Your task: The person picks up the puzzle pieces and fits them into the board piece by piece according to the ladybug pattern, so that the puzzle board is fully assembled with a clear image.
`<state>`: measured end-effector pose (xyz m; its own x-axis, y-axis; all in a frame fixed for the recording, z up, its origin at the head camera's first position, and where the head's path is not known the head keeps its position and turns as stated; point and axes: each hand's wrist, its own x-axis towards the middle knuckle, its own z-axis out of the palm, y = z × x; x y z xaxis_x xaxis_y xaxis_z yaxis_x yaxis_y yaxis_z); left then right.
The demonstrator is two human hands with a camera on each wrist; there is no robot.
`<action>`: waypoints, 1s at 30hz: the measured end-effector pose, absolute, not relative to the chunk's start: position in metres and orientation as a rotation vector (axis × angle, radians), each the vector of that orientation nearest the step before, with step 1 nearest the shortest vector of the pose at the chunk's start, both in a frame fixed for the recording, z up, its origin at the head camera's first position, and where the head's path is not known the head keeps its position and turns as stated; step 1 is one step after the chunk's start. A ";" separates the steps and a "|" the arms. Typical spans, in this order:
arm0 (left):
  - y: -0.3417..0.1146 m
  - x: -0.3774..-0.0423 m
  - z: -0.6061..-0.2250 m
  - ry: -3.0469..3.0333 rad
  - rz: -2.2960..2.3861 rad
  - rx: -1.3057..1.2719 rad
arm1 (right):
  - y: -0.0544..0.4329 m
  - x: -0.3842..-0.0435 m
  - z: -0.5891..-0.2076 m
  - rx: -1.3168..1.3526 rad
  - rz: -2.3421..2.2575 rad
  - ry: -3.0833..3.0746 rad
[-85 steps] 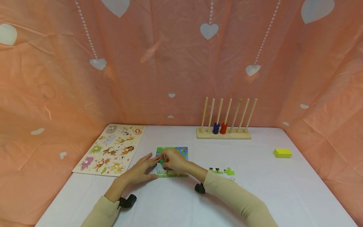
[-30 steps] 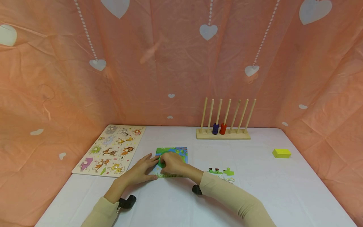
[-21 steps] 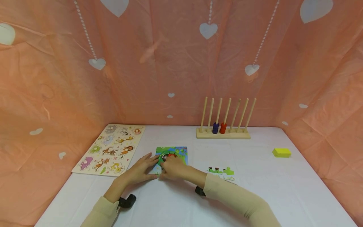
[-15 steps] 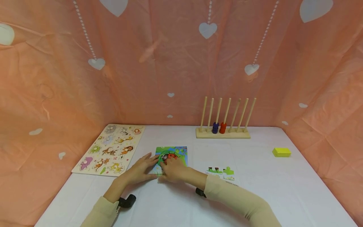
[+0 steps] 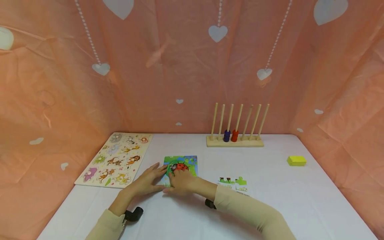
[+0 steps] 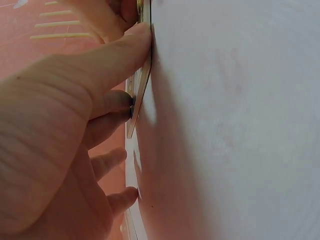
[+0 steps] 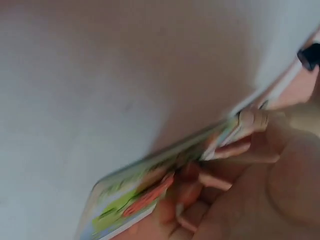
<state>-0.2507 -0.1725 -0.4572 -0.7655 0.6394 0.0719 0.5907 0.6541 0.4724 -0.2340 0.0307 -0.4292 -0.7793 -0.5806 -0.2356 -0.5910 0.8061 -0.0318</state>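
Observation:
A small square jigsaw puzzle with a red ladybird picture lies on the white table. My left hand rests at its left edge, fingers spread, and in the left wrist view the thumb touches the rim of the board. My right hand lies over the lower part, fingertips pressing the picture just below the ladybird, thumb near the front left corner. In the right wrist view its bent fingers sit on the puzzle face. The puzzle's lower part is hidden under this hand.
Loose jigsaw pieces lie right of the puzzle, beside the right forearm. An animal peg puzzle board is at the left. A wooden peg stand with blue and red beads is at the back; a yellow block sits far right.
My right hand has stopped pinching over the puzzle's middle and moved down towards its front edge, fingers now pressing. The ladybird has come into sight. My left hand has stayed put.

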 end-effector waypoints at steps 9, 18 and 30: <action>-0.172 -0.250 -0.456 2.756 0.739 1.040 | 0.099 -0.250 -0.409 -1.035 -0.468 2.631; -0.173 -0.250 -0.458 2.749 0.744 1.037 | 0.165 -0.233 -0.406 -0.790 -0.573 2.758; -0.174 -0.250 -0.459 2.745 0.759 1.018 | 0.208 -0.212 -0.413 -0.729 -0.613 2.860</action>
